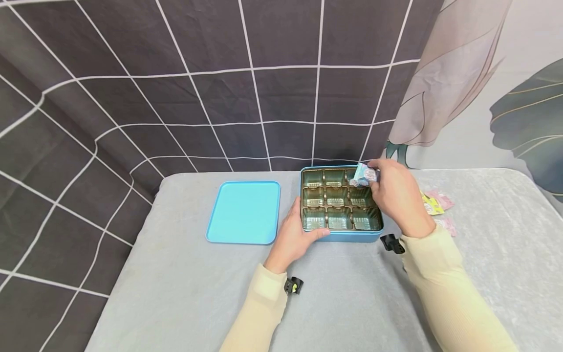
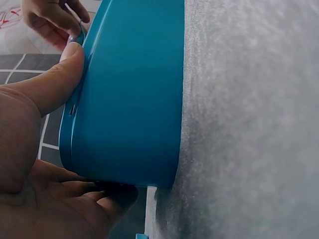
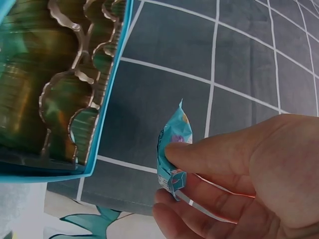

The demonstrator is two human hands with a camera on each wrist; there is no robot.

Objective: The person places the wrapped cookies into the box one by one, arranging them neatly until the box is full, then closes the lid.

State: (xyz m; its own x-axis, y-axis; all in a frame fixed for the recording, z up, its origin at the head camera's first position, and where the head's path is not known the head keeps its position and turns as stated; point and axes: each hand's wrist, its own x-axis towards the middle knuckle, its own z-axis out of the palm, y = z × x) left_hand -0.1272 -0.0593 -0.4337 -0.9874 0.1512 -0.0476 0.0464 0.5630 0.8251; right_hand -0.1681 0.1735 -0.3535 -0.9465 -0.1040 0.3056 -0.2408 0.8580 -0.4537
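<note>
Blue packet (image 3: 174,130): small and crinkled, in a glossy printed wrapper with a pointed tip; raised in the right hand (image 1: 398,195), overlapping the far right part of the moulded tray (image 1: 336,196) in the head view.
Right hand: bent into a pinch, gripping the packet between thumb and fingertips.
Moulded tray: thin, shiny and brown-gold, ribbed and scalloped along the edges; divided three by three, between the right hand and the left hand (image 1: 294,239).
Blue box (image 1: 352,237): smooth, square-sided, rounded at the corners; around the tray and touching the left hand.
Left hand: spread wide at the near left corner of the box, thumb on the near rim, fingers extended along the side.
Blue lid (image 1: 244,212): flat, smooth, round-cornered; just left of the left hand.
Yellow packet (image 1: 433,204) and pink packets (image 1: 447,226): crinkled, partly hidden; right of the right hand.
Table cloth (image 1: 189,293): pale grey, soft-napped; beneath both hands.
Dark curtain (image 1: 281,34): matte, creased, white-gridded; beyond both hands.
</note>
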